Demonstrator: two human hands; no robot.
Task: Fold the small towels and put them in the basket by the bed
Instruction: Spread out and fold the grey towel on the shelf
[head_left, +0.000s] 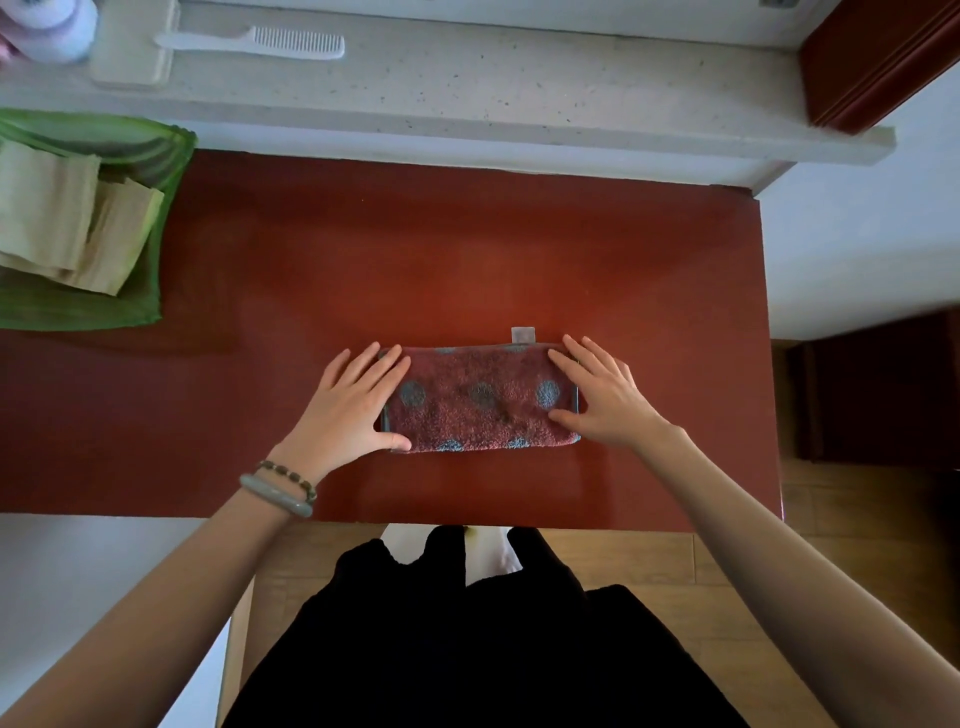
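head | my left hand (349, 402) flat, fingers straight, pressing left end of folded towel (480, 400) | my right hand (602, 397) same on right end | towel between my palms on red table (649, 270) | green basket (161, 208) far left of my left hand, beige folded towels (57, 208) inside

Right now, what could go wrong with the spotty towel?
The left hand and right hand only press flat on the ends of the folded towel, so lifting it carelessly may let the fold fall open. The green basket sits far off to the left and already holds beige towels, so this one might land crooked.
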